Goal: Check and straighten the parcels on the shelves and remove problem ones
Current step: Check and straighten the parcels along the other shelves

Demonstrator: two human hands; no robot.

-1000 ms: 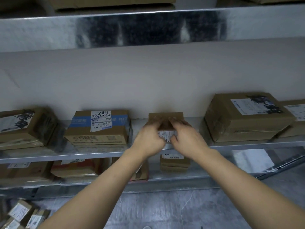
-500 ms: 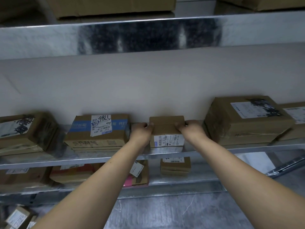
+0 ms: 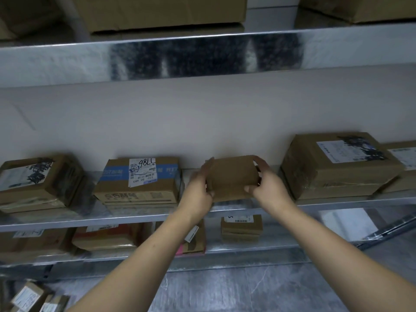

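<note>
A small plain brown parcel point(image 3: 233, 176) is tipped up over the middle shelf point(image 3: 144, 218), its blank face toward me and no label showing. My left hand point(image 3: 199, 188) grips its left edge, fingers reaching up along the side. My right hand point(image 3: 267, 188) grips its right edge, thumb on the front face near the lower corner. On the same shelf, to the left, lies a parcel with a blue band and a label marked 7786 point(image 3: 139, 179). A larger taped parcel point(image 3: 333, 165) lies to the right.
A scribbled-label parcel point(image 3: 38, 181) sits at the far left, another parcel point(image 3: 403, 163) at the far right. The lower shelf point(image 3: 276, 245) holds several parcels, among them a small box point(image 3: 242, 227). Loose parcels point(image 3: 31, 297) lie on the floor. Big cartons point(image 3: 162, 12) fill the top shelf.
The small parcel stood with its white label facing me; both hands have since tilted it up, so a blank brown face shows. My hands moved from its top corners to its side edges.
</note>
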